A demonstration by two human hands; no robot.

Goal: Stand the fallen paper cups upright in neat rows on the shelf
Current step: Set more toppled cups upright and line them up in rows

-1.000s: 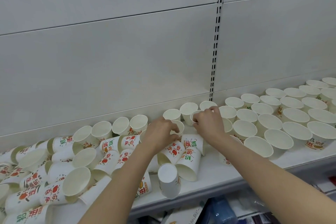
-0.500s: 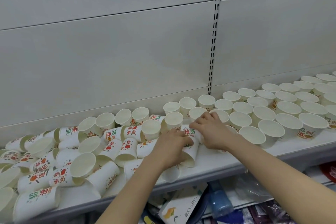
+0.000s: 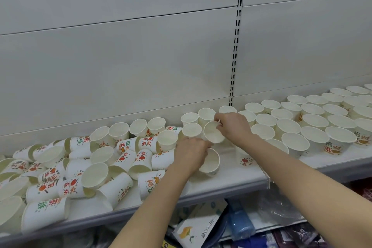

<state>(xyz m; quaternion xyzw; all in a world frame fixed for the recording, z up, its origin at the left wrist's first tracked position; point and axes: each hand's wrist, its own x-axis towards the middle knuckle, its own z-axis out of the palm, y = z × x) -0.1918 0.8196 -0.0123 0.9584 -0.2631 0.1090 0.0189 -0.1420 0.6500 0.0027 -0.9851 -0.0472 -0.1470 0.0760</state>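
White paper cups with red and green print cover the white shelf (image 3: 231, 179). Upright cups (image 3: 314, 121) stand in rows on the right. Fallen cups (image 3: 112, 167) lie in a heap on the left. My right hand (image 3: 233, 129) pinches the rim of a tilted cup (image 3: 213, 133) lifted at the left end of the rows, its mouth facing me. My left hand (image 3: 191, 153) grips another cup (image 3: 210, 162) just below it, low over the shelf, also tilted with its mouth toward me.
The white back panel (image 3: 141, 66) with a slotted upright (image 3: 235, 46) rises behind the cups. Below the shelf's front edge lie a printed box (image 3: 199, 225), a blue bottle (image 3: 241, 221) and plastic wrapping (image 3: 281, 209). A few upright cups (image 3: 189, 119) stand near the back wall.
Both hands have picked cups out of the heap. My right hand has lifted one cup by its rim toward the back rows; my left hand has raised another and tipped its mouth toward me.
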